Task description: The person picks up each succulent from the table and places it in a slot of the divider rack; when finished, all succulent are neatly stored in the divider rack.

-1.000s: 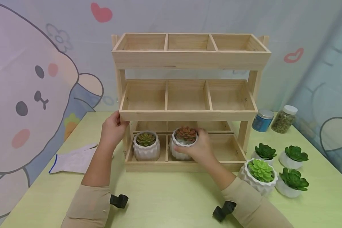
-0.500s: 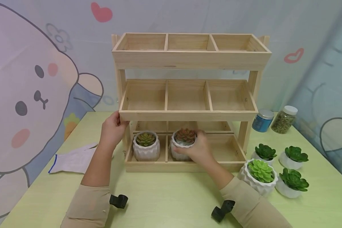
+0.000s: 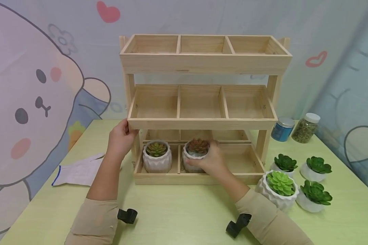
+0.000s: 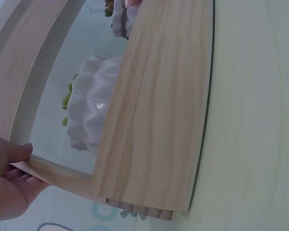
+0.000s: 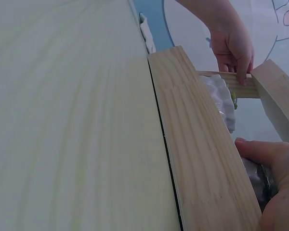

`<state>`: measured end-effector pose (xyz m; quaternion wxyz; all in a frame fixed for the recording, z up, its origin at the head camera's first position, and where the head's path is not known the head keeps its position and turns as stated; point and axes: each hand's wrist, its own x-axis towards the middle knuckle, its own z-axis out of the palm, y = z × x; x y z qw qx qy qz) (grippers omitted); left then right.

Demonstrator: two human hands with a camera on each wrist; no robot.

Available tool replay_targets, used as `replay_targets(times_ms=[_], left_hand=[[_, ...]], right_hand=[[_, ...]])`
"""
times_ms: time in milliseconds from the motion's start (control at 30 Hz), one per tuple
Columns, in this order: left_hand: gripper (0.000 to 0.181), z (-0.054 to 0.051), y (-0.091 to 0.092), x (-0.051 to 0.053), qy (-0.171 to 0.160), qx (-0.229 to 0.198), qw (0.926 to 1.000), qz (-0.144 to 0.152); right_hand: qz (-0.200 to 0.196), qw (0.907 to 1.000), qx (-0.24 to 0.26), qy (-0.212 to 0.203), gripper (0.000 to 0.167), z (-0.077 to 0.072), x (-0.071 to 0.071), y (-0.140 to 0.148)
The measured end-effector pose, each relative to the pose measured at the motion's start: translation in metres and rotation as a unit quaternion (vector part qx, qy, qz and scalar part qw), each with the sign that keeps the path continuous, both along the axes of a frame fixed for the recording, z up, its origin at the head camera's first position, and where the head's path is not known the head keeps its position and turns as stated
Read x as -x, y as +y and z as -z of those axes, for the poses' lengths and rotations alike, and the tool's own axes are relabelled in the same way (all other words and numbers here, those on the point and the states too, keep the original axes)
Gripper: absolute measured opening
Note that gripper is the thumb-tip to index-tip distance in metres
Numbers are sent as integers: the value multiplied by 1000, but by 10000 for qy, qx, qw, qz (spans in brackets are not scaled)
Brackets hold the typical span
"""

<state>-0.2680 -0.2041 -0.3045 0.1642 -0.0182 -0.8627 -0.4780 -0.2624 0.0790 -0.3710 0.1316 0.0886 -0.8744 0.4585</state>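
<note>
My left hand grips the left upright of a three-tier wooden plant stand, just under the middle tier; thumb and fingers lie on either side of the wood. With my right hand I hold a white ribbed pot bearing a reddish-brown succulent, thumb at its front and fingers round its right side. This pot is upright in the bottom tier's middle compartment, close to the left divider. A similar pot with a yellow-green succulent stands in the left compartment.
Right of the stand are several potted succulents, among them a bright green one. Behind them stand a blue tin and a white-capped jar. A whitish glove lies left on the table.
My right hand and the reddish-brown succulent's pot have shifted slightly left, nearer the divider. My left hand keeps its grip on the upright.
</note>
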Motion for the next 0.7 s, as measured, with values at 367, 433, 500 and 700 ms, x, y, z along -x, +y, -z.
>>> replay_targets(times_ms=[367, 433, 500, 700], left_hand=[[42, 0, 0, 0, 43, -19, 10000, -15], [42, 1, 0, 0, 33, -41, 10000, -5], [42, 1, -1, 0, 31, -57, 10000, 3], [42, 2, -1, 1, 24, -49, 10000, 47]], right_hand=[[13, 9997, -167, -162, 96, 0, 1, 0], [-8, 9997, -153, -186, 96, 1, 0, 0], [-33, 9997, -135, -205, 97, 0, 0, 0], [-37, 9996, 92, -262, 103, -7, -6, 4]])
